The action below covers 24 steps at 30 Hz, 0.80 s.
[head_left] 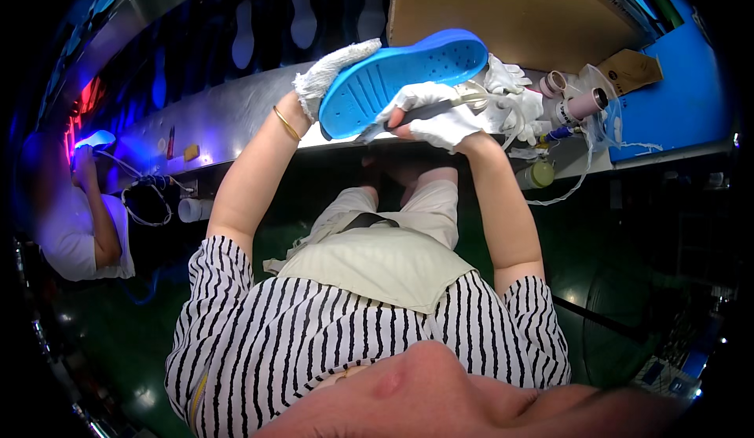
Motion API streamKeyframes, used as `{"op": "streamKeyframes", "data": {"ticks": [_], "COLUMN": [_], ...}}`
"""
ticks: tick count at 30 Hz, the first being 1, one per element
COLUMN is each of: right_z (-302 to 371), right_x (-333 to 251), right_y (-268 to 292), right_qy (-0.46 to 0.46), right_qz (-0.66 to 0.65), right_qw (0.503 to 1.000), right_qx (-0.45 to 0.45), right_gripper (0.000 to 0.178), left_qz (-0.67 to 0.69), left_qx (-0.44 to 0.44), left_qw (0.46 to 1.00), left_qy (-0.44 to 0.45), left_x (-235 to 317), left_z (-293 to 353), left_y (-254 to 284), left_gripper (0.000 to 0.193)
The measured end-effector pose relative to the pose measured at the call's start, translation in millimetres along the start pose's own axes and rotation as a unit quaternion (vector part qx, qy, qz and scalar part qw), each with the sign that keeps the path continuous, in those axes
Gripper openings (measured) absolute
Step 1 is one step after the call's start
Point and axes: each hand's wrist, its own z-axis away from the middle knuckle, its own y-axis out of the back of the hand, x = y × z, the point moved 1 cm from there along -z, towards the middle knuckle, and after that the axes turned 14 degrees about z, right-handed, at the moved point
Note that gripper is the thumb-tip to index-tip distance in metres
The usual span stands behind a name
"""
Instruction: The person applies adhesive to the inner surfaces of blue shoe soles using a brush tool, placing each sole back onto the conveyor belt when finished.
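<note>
My left hand (336,67), in a white knit glove, grips the far left edge of a bright blue shoe sole (393,82). The sole is raised over the bench's front edge and tilted, with its ridged and dotted face toward me. My right hand (434,116) wears a white glove that leaves some fingertips bare. Its fingers close round a slim dark-handled tool (428,111) with a pale cord or tube at its rear. The tool's front end lies by the sole's near edge; whether it touches cannot be made out.
A metal bench (228,128) runs across in front of me. Behind it are several shoe soles (302,18) on a dark surface and a cardboard box (503,14). White gloves (510,84), tape rolls (554,84) and a blue panel (667,92) lie right. Another person (82,226) works at left.
</note>
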Motion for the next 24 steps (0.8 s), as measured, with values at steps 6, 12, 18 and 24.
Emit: {"op": "streamKeyframes", "data": {"ticks": [6, 12, 18, 24], "right_z": [1, 15, 12, 21], "right_x": [0, 0, -8, -23], "right_y": [6, 22, -30, -44], "right_qy": [-0.029, -0.019, 0.057, -0.069], "right_qz": [0.013, 0.039, 0.049, -0.117], "right_qw": [0.999, 0.999, 0.963, 0.980], "right_qx": [0.010, 0.008, 0.259, 0.145], "right_gripper": [0.015, 0.011, 0.010, 0.011], "left_qz": [-0.009, 0.062, 0.275, 0.316], "left_qx": [-0.036, -0.050, -0.209, -0.205], "left_qw": [0.999, 0.997, 0.933, 0.916], "left_qy": [0.018, 0.003, -0.102, -0.136], "left_x": [-4, -2, -22, -35], "left_z": [-5, -1, 6, 1], "left_y": [-5, 10, -6, 8], "left_gripper": [0.050, 0.055, 0.071, 0.078]}}
